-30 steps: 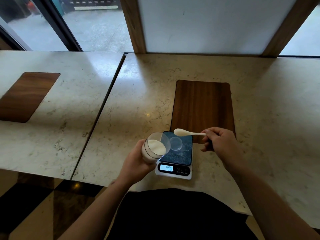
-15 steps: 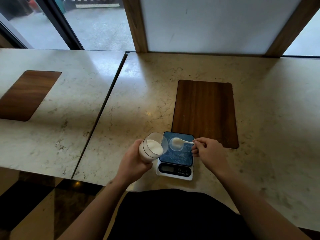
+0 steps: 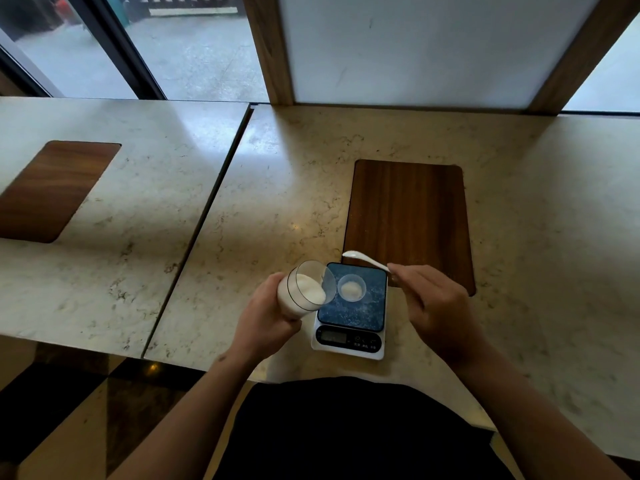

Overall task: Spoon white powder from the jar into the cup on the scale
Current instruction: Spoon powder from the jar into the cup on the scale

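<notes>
While the left hand is wrapped around a clear glass jar of white powder, tipping its open mouth toward the scale, the right hand pinches the handle of a small white plastic spoon with the bowl sticking out past the scale's far edge, over the near end of the dark wooden inlay panel. Can't really tell if there's any powder in the spoon bowl, it's too small and bright.

The small clear plastic cup sits on the blue-marbled platform of the white digital kitchen scale, toward its far left corner, with a little mound of white powder in the bottom. The jar's rim hangs over the scale's left edge, just beside the cup and partly overlapping it from this angle, so whether they touch is anyone's guess.

Scale is near the front edge of the pale marble worktop. The display is dark and the digits aren't readable. A second wooden inlay sits in the neighbouring slab to the left, cut off by the frame. The right hand covers the spoon's handle end and the panel's near corner.
</notes>
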